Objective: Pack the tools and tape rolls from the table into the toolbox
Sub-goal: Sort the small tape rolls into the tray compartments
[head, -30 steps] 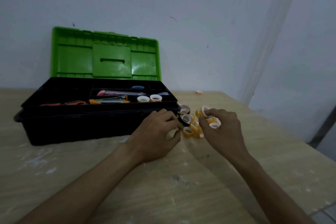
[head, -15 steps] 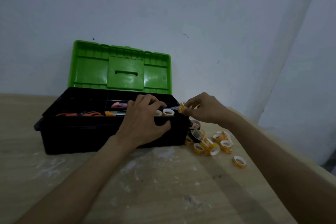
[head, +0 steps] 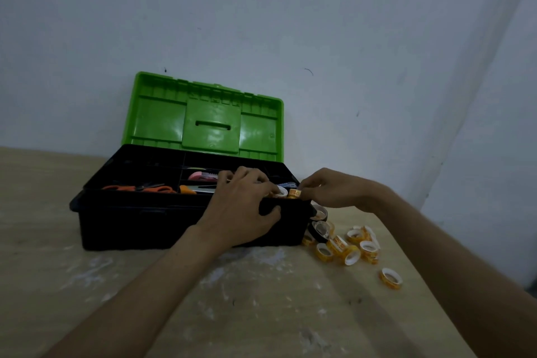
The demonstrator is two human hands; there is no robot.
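Observation:
A black toolbox (head: pixel 139 221) with a raised green lid (head: pixel 209 122) stands on the wooden table. Orange scissors (head: pixel 139 188) and a pink cutter (head: pixel 200 176) lie in its tray. My left hand (head: pixel 241 206) rests over the box's front right rim, fingers inside the tray by a white tape roll (head: pixel 281 191). My right hand (head: pixel 328 187) pinches a small orange tape roll (head: pixel 294 193) over the tray's right end. Several orange tape rolls (head: pixel 351 247) and a black roll (head: pixel 318 231) lie on the table right of the box.
One orange roll (head: pixel 390 278) lies apart, nearer the table's right edge (head: pixel 453 314). A pale wall stands directly behind the toolbox. White smears mark the tabletop (head: pixel 232 299) in front of the box.
Both hands rose from the pile of rolls beside the box to the tray's right end. My right hand carried an orange roll there and lowered it to the tray.

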